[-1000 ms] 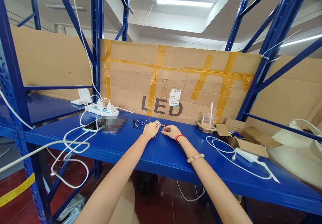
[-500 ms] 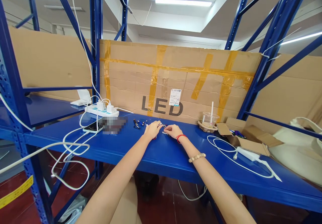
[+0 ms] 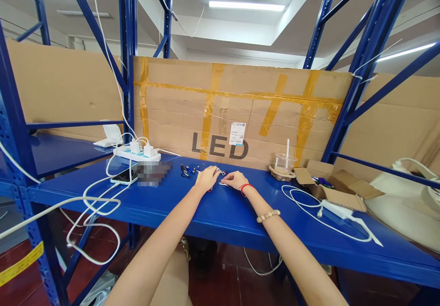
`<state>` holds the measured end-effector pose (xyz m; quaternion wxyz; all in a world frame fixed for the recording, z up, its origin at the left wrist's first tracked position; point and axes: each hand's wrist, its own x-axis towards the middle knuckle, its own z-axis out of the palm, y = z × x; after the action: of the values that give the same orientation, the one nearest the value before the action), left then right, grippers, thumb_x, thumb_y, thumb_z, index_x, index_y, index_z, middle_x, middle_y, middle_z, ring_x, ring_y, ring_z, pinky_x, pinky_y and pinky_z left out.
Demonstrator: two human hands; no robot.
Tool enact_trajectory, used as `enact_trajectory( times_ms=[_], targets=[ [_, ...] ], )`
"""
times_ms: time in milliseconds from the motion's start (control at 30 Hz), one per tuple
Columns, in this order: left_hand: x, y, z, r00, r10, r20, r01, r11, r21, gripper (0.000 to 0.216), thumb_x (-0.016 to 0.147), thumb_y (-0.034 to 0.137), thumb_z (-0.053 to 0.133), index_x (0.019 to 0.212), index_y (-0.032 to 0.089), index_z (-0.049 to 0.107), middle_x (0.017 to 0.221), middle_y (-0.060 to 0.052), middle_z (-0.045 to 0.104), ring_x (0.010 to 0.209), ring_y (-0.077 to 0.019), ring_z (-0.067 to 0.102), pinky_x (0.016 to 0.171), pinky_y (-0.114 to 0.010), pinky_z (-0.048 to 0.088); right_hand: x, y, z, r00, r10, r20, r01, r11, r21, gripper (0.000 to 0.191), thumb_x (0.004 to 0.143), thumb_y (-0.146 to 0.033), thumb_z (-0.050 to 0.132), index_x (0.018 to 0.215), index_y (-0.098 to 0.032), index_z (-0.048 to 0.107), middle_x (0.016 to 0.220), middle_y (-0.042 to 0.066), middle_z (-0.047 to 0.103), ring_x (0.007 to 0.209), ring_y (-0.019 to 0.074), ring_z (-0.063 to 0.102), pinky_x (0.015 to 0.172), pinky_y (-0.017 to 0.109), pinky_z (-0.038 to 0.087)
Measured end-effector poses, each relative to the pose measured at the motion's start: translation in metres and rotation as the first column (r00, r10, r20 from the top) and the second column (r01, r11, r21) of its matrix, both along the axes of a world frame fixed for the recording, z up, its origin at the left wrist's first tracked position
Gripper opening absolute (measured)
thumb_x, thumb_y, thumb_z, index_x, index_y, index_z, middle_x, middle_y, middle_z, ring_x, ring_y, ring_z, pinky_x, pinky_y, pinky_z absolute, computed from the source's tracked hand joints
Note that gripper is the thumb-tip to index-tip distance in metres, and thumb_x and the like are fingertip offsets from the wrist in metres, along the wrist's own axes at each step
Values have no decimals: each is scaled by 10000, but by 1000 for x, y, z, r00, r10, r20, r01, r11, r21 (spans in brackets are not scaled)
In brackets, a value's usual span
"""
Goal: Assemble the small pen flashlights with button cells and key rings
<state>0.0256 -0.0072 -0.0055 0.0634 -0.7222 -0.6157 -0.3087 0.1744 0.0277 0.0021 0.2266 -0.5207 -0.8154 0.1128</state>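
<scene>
My left hand (image 3: 207, 178) rests low over the blue shelf top (image 3: 192, 205), fingers bent forward and closed around something small and shiny that is mostly hidden. Close beside it, my right hand (image 3: 236, 180) has thumb and fingertips pinched together; what they hold is too small to name. A thin silver metal piece (image 3: 224, 184) lies under the right fingertips. Between the hands, a small dark and shiny piece (image 3: 223, 173) shows. Left of my left hand lie several small dark and metallic items (image 3: 185, 172), too small to identify.
At left stand a white power strip (image 3: 137, 154) with plugs, a phone (image 3: 124, 174) and looping white cables (image 3: 92, 200). A plastic cup (image 3: 285, 161) with a straw, an opened cardboard box (image 3: 338, 189) and a white adapter (image 3: 337, 210) lie right. A cardboard sheet (image 3: 165, 113) backs the shelf.
The view has shifted slightly. My right hand has moved a little, and the silver piece beneath it shows further left of the fingertips. My left hand stays nearly in place.
</scene>
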Motion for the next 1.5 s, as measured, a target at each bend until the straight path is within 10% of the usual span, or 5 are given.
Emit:
enact_trajectory(
  times_ms=[1500],
  targets=[
    [1,-3,0,1000,5,-15,-5,1000,-6,293,876,368,301,748,191,497,842,-29,596,803,-172,559,634,-240,392,-2,-4,2,988,-143,54,140,989,57,277,627,-492,582,774,-285,692,830,-6,681,830,189,607,689,269,446]
  ],
)
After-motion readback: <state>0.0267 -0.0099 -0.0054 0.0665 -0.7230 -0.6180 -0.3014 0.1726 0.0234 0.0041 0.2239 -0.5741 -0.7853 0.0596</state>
